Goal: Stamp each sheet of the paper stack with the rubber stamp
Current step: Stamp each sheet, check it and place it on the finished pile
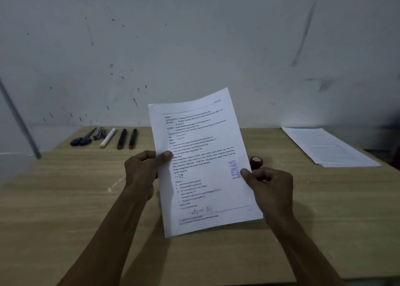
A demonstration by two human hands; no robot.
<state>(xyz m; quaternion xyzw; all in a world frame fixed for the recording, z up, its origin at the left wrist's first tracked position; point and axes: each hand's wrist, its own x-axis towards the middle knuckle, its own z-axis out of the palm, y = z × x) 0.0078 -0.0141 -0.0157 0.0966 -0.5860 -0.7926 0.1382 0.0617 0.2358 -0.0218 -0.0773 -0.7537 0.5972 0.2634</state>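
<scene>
Both hands (207, 177) pinch the sheet (203, 162), hiding the rubber stamp (256, 162); pens (121, 138) behind.

A single wide-angle view is given, taken from head height at the near edge of the desk (65, 199) and aimed forward and down. The near desk surface is seen close up; its far edge and the wall (194, 36) behind fill the upper half. Straight lines are bent toward the borders.
</scene>
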